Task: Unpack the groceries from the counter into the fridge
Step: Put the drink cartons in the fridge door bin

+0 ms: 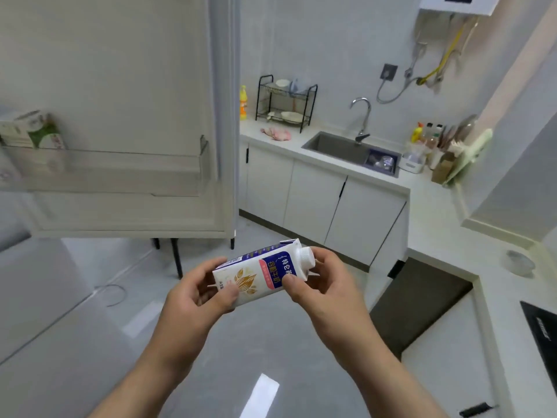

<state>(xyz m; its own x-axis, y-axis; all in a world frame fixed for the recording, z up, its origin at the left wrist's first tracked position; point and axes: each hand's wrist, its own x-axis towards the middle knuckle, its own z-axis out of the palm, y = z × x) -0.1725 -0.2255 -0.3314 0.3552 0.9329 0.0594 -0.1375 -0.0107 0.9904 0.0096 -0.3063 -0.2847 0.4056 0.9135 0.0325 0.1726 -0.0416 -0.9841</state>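
Note:
A white and blue milk carton [260,271] with a white screw cap lies on its side in both my hands, held over the floor at mid-frame. My left hand [194,292] grips its bottom end, thumb on the front face. My right hand [324,280] holds the cap end. The open fridge door [120,101] fills the upper left. Its clear door shelf [120,167] carries a green and white carton [45,131] at its left end. The fridge's inside is out of view.
The white counter [428,212] runs along the right with a sink [340,146], tap, black dish rack [284,101], bottles and a utensil holder. A cooktop [542,330] sits at the right edge. Grey tiled floor lies below my hands.

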